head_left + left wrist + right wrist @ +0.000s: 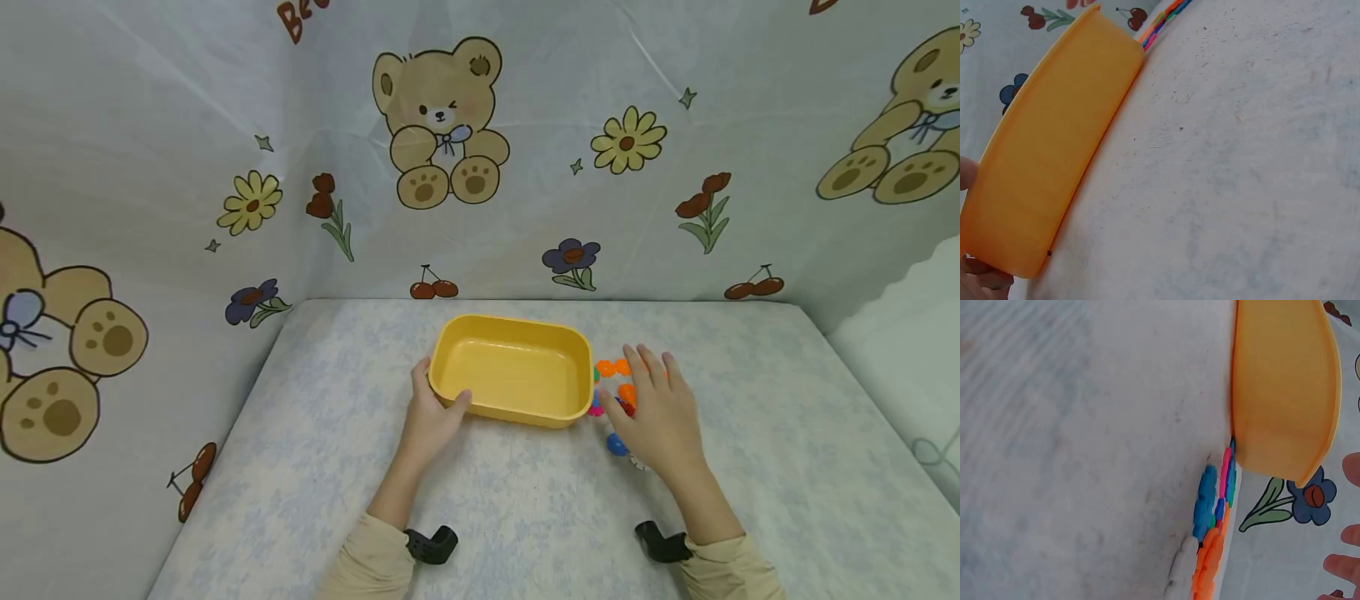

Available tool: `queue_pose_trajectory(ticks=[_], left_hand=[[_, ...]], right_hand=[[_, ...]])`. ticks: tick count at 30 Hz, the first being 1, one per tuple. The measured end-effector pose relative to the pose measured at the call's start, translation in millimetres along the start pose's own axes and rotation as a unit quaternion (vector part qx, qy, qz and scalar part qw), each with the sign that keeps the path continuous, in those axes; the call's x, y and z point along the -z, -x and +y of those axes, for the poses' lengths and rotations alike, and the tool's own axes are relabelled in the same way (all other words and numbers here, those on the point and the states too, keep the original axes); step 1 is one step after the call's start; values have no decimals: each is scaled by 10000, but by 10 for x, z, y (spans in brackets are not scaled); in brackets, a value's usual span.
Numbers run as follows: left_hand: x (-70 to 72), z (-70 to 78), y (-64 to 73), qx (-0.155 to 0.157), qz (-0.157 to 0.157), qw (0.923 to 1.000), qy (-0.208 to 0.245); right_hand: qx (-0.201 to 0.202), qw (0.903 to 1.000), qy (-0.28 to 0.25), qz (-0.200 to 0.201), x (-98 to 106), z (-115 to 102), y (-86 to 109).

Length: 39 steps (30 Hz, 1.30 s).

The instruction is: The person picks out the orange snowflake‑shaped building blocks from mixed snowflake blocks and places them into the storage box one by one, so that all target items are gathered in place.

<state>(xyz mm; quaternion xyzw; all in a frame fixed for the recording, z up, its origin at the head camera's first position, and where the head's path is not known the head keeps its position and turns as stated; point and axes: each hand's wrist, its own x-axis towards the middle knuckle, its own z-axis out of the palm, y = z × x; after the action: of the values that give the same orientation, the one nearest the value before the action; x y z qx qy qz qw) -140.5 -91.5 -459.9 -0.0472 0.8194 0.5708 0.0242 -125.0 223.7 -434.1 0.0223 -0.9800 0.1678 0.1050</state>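
Observation:
A shallow yellow plastic bin (517,375) stands on the table with its opening up. My left hand (433,425) grips its left end, thumb over the near rim and fingers along the outer wall. Small colourful flower-shaped pieces lie flat against and beyond the bin's right end: orange (606,367), pink (596,410), blue (617,444) and a white one (1182,569). My right hand (660,417) hovers over these pieces with fingers spread, partly hiding them. In the right wrist view, its fingertips (1341,565) show at the right edge, apart from the bin.
The pale blue-white tabletop (525,517) runs to a cloth backdrop (525,167) printed with bears and flowers, which rises at the back and left. Black wrist mounts (432,546) sit on both wrists. A white cable (930,452) lies at the far right.

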Motion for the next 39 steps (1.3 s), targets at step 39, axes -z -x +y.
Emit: queue_pose_trajectory(ticks=[39], left_hand=[[47, -90, -476, -107, -259, 9891, 1443]], right_hand=[[-209, 9953, -521, -792, 1, 599, -214]])
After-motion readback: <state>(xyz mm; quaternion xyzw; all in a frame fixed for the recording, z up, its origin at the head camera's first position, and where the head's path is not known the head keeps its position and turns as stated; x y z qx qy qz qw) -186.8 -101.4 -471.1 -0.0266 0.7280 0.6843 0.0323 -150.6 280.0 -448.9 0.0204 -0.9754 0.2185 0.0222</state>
